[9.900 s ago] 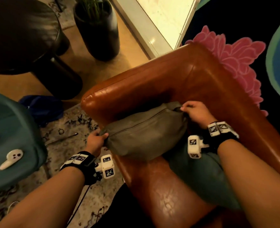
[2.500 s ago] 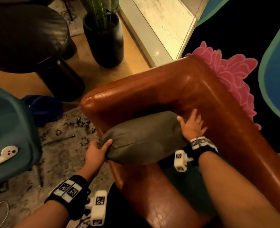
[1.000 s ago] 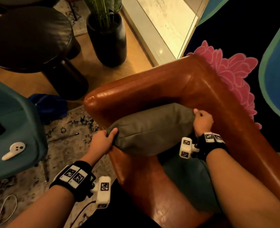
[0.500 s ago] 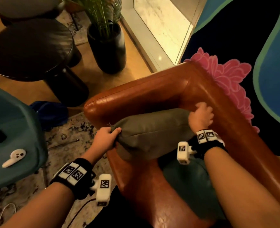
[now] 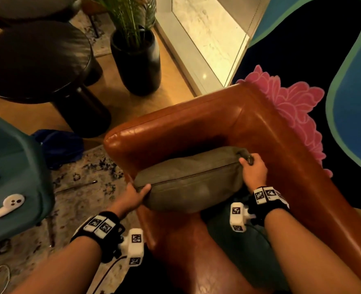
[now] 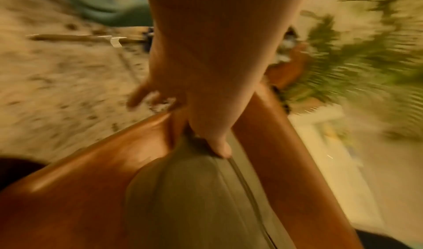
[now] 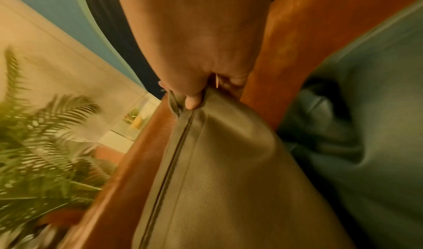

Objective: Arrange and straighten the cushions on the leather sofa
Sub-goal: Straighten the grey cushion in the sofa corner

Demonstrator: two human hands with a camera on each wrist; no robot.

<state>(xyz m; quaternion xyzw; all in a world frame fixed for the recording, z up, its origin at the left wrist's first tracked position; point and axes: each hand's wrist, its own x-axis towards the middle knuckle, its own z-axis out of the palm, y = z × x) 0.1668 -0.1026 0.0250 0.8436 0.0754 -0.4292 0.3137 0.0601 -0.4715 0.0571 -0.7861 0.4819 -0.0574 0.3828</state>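
An olive-grey cushion (image 5: 192,179) lies in the corner of the brown leather sofa (image 5: 186,126), against its armrest. My left hand (image 5: 134,197) grips the cushion's near-left corner, thumb on top (image 6: 217,144). My right hand (image 5: 252,166) pinches the far-right corner by the zip seam (image 7: 192,99). A teal cushion (image 5: 245,249) lies on the seat under my right forearm, against the backrest; it also shows in the right wrist view (image 7: 377,126).
A black planter with a green plant (image 5: 137,60) and dark round stools (image 5: 33,62) stand on the floor left of the sofa. A teal chair (image 5: 12,172) with a white controller (image 5: 7,205) is at the left. A patterned rug (image 5: 80,187) lies below.
Both hands shifted their hold on the olive cushion: the seam now faces up, the right hand pinches the far corner, and the left hand has slid lower along the near corner.
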